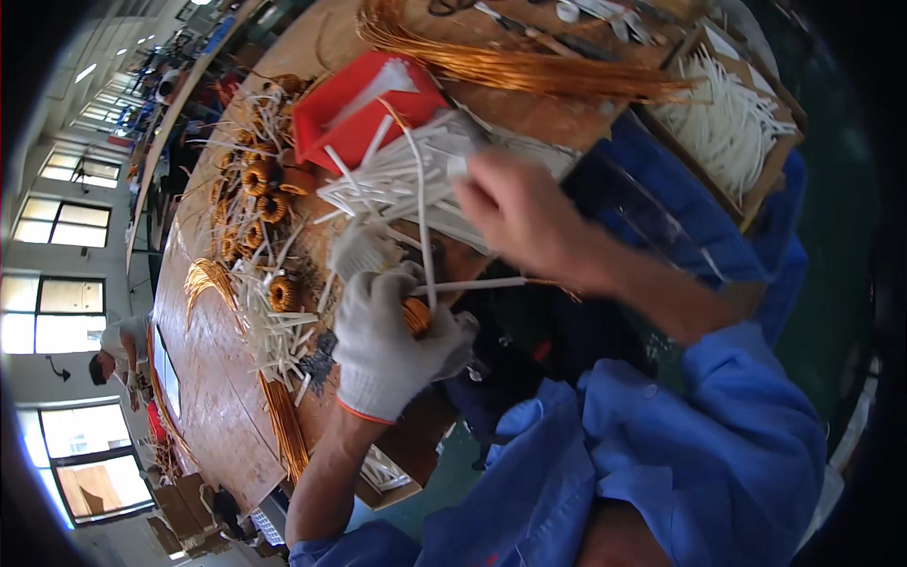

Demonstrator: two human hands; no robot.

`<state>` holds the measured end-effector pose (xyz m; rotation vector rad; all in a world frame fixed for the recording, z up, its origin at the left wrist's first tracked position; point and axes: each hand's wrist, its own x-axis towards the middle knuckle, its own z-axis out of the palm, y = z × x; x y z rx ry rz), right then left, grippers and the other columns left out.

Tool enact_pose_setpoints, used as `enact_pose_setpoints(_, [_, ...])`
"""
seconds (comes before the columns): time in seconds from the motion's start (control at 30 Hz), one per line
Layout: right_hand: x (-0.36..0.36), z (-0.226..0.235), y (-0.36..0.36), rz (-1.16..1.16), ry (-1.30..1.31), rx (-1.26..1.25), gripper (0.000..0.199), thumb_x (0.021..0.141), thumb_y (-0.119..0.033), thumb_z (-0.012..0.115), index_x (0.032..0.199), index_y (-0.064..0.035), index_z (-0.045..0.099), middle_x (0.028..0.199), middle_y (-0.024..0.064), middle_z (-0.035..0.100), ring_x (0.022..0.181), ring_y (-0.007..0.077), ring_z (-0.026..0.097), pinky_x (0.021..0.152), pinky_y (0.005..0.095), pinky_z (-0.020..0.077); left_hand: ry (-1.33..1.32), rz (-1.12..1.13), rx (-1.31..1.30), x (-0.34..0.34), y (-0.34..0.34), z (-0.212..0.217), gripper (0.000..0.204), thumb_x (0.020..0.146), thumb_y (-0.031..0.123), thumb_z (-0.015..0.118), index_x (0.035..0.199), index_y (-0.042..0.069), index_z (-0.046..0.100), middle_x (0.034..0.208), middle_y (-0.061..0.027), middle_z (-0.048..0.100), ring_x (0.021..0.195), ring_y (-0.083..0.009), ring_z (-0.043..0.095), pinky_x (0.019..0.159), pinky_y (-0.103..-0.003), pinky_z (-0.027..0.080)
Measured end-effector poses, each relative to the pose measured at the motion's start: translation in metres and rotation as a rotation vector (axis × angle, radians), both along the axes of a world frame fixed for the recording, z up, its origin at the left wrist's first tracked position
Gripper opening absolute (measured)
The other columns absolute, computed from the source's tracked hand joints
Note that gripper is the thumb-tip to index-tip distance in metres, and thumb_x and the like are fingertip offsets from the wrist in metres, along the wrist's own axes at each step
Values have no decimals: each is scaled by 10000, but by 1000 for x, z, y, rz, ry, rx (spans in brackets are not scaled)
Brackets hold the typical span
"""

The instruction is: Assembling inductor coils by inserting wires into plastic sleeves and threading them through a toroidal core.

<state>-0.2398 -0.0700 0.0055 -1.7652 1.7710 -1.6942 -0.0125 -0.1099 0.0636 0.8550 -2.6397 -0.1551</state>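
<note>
My left hand (pixel 378 340), in a white knit glove, is closed around a copper-wound ring coil (pixel 416 317), which shows only in part between the fingers. One white-sleeved lead (pixel 422 213) rises from the coil and ends in a bare copper tip. A second sleeved lead (pixel 482 283) points right. My bare right hand (pixel 520 203) is over the right part of a pile of white sleeving pieces (pixel 378 184). Motion blurs its fingers, so I cannot make out whether they hold anything.
Behind the pile stands a red bin (pixel 331 118). Several wound ring coils (pixel 260 178) crowd the wooden table's left side. A copper wire bundle (pixel 510 68) lies at the back. At right, a carton of white sleeving (pixel 723 123) sits by a blue crate (pixel 652 208). Another person (pixel 123 350) is far left.
</note>
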Motion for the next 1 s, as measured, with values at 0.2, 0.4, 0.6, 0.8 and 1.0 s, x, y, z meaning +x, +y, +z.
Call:
enact_pose_setpoints(0.2, [131, -72, 98, 70, -1112, 108, 139, 1067, -50, 609, 1149, 8, 705, 777, 13, 610, 636, 76, 564, 578, 249, 464, -15, -5, -11, -4, 2, 1, 294, 753, 103, 802, 999, 28, 659, 976, -160, 655, 872, -383, 691, 771, -467, 576])
enact_pose_setpoints(0.4, [86, -122, 11, 640, -1468, 248, 121, 1068, -107, 635, 1070, -2, 695, 803, 26, 664, 573, 67, 559, 484, 239, 430, -43, -98, 49, -8, -5, 6, 409, 748, 78, 774, 1145, 44, 683, 1049, -171, 663, 943, -386, 698, 822, -476, 582])
enact_pose_setpoints(0.6, [31, -66, 5, 923, -988, 273, 223, 1029, -64, 701, 1200, 42, 604, 848, 106, 733, 661, 123, 694, 514, 246, 542, -78, -238, 128, -18, -10, 16, 586, 775, -22, 692, 1354, 63, 688, 1118, -196, 683, 997, -361, 711, 857, -426, 586])
enact_pose_setpoints(0.8, [44, -22, 42, 473, -662, 270, 285, 985, -62, 746, 1101, 60, 516, 818, 175, 736, 631, 190, 721, 529, 331, 558, -175, -269, 110, -27, -14, 15, 154, 767, 126, 722, 877, 23, 756, 1018, -211, 681, 962, -438, 661, 833, -508, 535])
enact_pose_setpoints(1.0, [40, 28, 70, 94, 218, -378, 201, 902, -130, 776, 819, -33, 620, 858, 94, 714, 870, 255, 740, 683, 398, 585, -158, -610, -151, -4, -47, 5, 239, 826, 93, 729, 1063, 66, 745, 1123, -120, 731, 1023, -378, 685, 850, -471, 535])
